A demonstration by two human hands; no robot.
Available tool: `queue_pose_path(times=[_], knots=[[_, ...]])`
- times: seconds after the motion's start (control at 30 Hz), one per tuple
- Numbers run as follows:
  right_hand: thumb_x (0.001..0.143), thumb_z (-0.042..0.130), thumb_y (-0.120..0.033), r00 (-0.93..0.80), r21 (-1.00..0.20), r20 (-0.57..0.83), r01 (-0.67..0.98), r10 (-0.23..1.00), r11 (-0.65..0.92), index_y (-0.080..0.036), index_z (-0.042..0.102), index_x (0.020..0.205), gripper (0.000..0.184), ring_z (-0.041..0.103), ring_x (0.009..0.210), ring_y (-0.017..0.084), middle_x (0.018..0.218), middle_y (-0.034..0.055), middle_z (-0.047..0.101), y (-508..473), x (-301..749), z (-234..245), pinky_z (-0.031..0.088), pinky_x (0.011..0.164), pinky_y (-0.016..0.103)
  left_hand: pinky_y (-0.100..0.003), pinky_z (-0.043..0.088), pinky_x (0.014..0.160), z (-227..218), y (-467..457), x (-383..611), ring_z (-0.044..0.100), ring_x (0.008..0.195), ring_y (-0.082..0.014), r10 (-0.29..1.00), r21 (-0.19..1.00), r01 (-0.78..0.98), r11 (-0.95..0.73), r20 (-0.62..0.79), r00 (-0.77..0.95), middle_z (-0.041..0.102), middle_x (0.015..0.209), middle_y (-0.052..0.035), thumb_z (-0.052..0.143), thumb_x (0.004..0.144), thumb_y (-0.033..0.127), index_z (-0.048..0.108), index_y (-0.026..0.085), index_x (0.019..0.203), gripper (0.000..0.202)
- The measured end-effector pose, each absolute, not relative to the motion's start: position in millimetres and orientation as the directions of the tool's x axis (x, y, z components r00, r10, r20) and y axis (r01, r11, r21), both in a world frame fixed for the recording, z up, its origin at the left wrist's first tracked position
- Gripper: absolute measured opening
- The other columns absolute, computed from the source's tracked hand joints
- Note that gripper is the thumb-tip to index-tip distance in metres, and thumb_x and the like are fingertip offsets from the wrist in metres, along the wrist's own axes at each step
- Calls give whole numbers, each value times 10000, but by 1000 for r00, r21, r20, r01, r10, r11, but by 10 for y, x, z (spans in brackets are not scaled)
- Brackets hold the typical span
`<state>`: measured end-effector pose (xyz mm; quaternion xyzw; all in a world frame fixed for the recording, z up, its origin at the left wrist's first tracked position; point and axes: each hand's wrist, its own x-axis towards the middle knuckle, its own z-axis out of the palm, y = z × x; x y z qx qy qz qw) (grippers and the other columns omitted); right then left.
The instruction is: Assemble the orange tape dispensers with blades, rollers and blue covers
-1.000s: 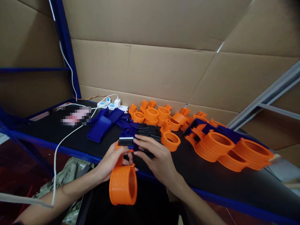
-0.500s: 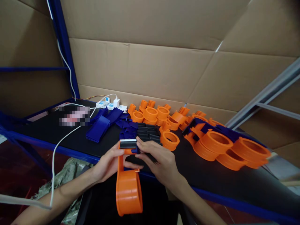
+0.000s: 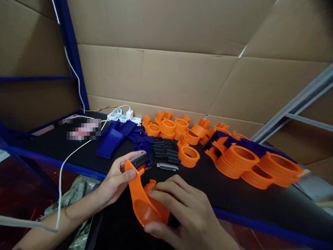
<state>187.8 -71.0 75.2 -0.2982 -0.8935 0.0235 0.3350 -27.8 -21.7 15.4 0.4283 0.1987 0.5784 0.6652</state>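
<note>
An orange plastic tape dispenser [image 3: 137, 189] is held over the front edge of the table, its ring end tilted down toward me. My left hand [image 3: 117, 180] grips its narrow head, thumb on the side, beside a black roller [image 3: 139, 160] fitted there. My right hand [image 3: 192, 208] has its fingers and thumb on the ring part from the right. Just beyond the hands lie several loose black rollers [image 3: 166, 151] and a shiny grey piece [image 3: 168, 167]. Small dark-blue pieces [image 3: 142, 139] are heaped left of the rollers.
Flat blue strips [image 3: 109, 143] lie on the black tabletop [image 3: 78, 152], near a white power strip [image 3: 125, 118]. Several orange dispensers [image 3: 188, 156] line the back, with stacked ones [image 3: 241, 158] at right. A white cable [image 3: 61, 173] hangs at left; a cardboard wall [image 3: 166, 73] stands behind.
My right hand has moved from the dispenser's head down to its ring. The dispenser has turned and tilted, its ring swinging right. The shiny grey piece on the table has come into view.
</note>
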Motion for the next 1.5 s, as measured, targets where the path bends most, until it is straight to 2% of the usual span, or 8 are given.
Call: queue_pose_path(times=[0.13,0.33,0.43,0.6,0.83,1.13,1.23,1.5], knots=[[923,651,-233,-606,-140,587,577,537,804,-195,694,947,62,665,812,210,955,68,752,-666,1763,697,561,723,357,-440,506,1005,216,-252,-265,661,1127,-352,953,810,-581,-81,233,192,634,1351,-158,884,682,325,661,190,1290,661],[946,640,-331,-470,-692,444,361,763,625,-206,726,960,153,687,741,154,882,9,760,-322,1774,717,549,683,260,-470,384,1137,338,-198,-245,475,1383,-353,890,619,-769,162,245,384,546,1479,-167,577,920,536,593,149,1376,599],[979,573,-394,-595,-789,271,312,756,529,-186,751,927,279,702,731,153,855,5,765,-169,1803,768,549,659,241,-416,452,1071,302,-122,-282,602,1253,-291,885,561,-786,259,188,426,634,1379,-147,486,981,498,611,162,1349,514],[1031,460,-379,-578,-574,371,473,727,669,-180,754,804,421,712,708,150,785,30,756,216,1809,967,561,711,277,-333,558,812,176,-30,-372,675,860,-213,870,517,-827,222,279,408,699,1067,-87,763,700,656,608,184,1334,805],[942,623,-163,-851,32,412,369,324,929,-166,652,1279,338,607,1184,224,1252,93,681,1093,1013,1088,483,1036,396,-285,514,607,-90,-102,-242,664,720,-214,610,693,-571,441,235,756,659,983,-136,634,739,766,671,89,1136,786],[819,694,-141,-886,65,374,319,273,946,-98,724,841,57,608,1080,89,964,-66,748,1516,137,929,449,941,231,-323,534,656,-82,-25,-253,683,745,-238,645,636,-593,494,189,740,688,940,-127,542,834,737,661,105,1179,730],[919,529,-266,-861,42,431,320,272,946,-105,650,652,335,621,1018,73,883,-72,733,1571,178,935,450,888,262,-337,524,700,-38,-30,-233,691,776,-251,700,632,-623,461,172,693,706,975,-154,498,893,684,656,93,1205,687],[893,611,-128,-737,-66,606,329,300,942,-203,646,961,107,630,1001,199,1015,41,706,1604,670,1277,515,909,378,-351,527,828,145,-67,-252,708,894,-251,883,558,-759,337,91,460,736,1045,-140,496,942,584,675,118,1182,554]])
